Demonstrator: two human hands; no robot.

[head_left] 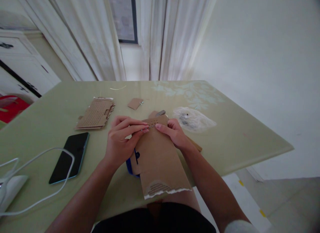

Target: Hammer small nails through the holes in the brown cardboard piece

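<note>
A long piece of brown cardboard [160,156] lies tilted over the table's front edge, its lower end torn and ragged. Small holes run in rows near its far end. My right hand [176,133] grips the far right edge, thumb on top and fingers beneath. At the holes, my left hand [122,136] has its thumb and fingers pinched together, touching the cardboard. Tiny shiny bits show by those fingertips, too small to name. Under the cardboard's left side, a blue object [129,166] is mostly hidden.
Left of my hands are a stack of perforated cardboard [96,113], a black-screened phone [71,156] and a white cable [72,163]. Beyond sits a small cardboard square [135,103]. A clear plastic bag [196,119] with small dark parts lies to the right on the table [240,143].
</note>
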